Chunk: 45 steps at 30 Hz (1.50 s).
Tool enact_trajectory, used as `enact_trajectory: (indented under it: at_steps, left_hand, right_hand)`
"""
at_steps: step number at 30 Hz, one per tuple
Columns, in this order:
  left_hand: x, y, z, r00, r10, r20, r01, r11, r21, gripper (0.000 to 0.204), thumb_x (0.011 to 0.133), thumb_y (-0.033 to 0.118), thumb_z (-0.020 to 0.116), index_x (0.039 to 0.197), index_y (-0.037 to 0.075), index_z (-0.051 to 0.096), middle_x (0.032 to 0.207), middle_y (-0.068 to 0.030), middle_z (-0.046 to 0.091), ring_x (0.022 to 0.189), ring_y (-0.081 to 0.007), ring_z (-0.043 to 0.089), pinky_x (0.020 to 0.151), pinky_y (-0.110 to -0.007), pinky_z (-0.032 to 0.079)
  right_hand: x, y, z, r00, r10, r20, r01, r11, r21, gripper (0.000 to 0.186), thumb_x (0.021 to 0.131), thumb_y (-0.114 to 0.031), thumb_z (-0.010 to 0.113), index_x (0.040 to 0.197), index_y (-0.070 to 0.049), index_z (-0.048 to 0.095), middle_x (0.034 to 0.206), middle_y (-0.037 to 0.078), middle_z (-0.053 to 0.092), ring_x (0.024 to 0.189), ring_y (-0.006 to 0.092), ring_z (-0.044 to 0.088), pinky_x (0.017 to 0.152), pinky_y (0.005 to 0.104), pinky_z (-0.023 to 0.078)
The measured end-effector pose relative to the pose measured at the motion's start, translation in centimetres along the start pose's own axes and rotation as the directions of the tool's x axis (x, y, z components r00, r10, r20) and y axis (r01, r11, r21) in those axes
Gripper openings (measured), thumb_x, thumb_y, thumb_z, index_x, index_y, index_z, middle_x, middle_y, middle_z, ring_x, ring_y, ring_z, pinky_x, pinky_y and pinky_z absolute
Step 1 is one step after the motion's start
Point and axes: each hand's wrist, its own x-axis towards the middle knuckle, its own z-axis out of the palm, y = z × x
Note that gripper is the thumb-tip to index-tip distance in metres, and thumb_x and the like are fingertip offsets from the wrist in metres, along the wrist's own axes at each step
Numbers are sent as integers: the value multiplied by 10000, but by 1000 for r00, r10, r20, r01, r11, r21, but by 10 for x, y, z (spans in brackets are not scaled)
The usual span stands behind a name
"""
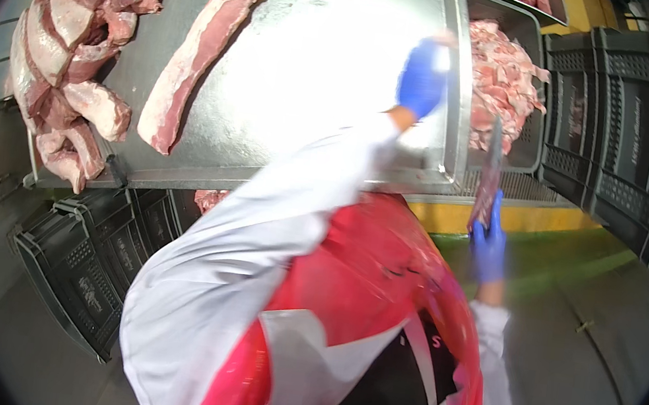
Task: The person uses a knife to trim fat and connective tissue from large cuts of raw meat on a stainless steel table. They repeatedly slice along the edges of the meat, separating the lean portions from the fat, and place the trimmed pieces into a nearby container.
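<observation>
At the far left, meat slabs (65, 53) are heaped on the steel table (272, 100), the lowest reaching its near-left corner. A slab could slide off if the heap is nudged, as the lower ones appear poorly supported. Next, a single long strip of meat (200, 68) lies on the table, angled, with no hand touching it.

Further right, the left hand (422, 82), gloved in blue, is beside the table's right rim. Its arm extends forward across the table front, fingers pointing away from the body. Motion blur prevents a finding on its grip: whether the pale pink patch at the fingertips is held meat cannot be told.

Beyond the rim, a grey bin (534, 138) holds cut meat pieces (502, 83). The knife (493, 158) points upward, its tip overlapping the bin's contents in this view. A glove cut is judged possible should the left hand swing right into the blade. The right hand (489, 249) is low, nearer the body, fingers closed around the knife's lower end.
</observation>
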Motion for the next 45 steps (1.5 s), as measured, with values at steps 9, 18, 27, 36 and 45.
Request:
enact_trajectory:
  at_steps: [9, 18, 27, 36, 45]
  left_hand:
    - [80, -23, -13, 994, 107, 2, -107, 992, 74, 729, 963, 312, 601, 1477, -58, 239, 1497, -267, 339, 1411, -391, 308, 1175, -451, 264]
    - [24, -54, -454, 994, -67, 83, -74, 124, 989, 901, 771, 503, 789, 1451, 39, 423, 1384, -250, 531, 1245, -442, 524, 1044, -509, 436]
    - [0, -39, -469, 963, -270, -3, 38, 123, 992, 939, 612, 309, 859, 1406, 27, 444, 1315, -240, 565, 1214, -420, 547, 1019, -494, 463]
    - [-15, -18, -411, 953, -230, 196, -129, 278, 952, 895, 557, 253, 845, 1347, 18, 496, 1214, -231, 594, 1125, -428, 566, 976, -488, 472]
    - [-24, -4, -361, 939, -199, 280, -204, 333, 921, 888, 562, 269, 815, 1353, 22, 495, 1219, -228, 598, 1111, -431, 568, 980, -487, 466]
  right_hand:
    - [-21, 35, 12, 979, 178, -95, -166, 979, 116, 776, 931, -63, 540, 1617, -181, 194, 780, 146, 633, 586, 159, 542, 574, 320, 475]
    - [134, -58, 108, 916, -313, 252, 300, 950, 87, 754, 980, -253, 536, 1592, -85, 129, 1003, 321, 661, 849, 496, 650, 749, 551, 512]
    - [203, -63, 82, 911, -344, -230, 384, 909, 163, 257, 993, -185, 532, 1133, -8, 654, 1082, 182, 631, 999, 331, 613, 890, 419, 500]
    - [407, 182, -30, 850, -286, -442, 9, 847, -531, 316, 866, -128, 595, 1168, -92, 683, 1116, 230, 636, 1080, 407, 606, 954, 458, 493]
    - [385, 170, -108, 845, 104, -525, 344, 647, 681, 144, 979, -94, 582, 1066, -13, 663, 1027, 69, 698, 886, 147, 642, 835, 319, 509]
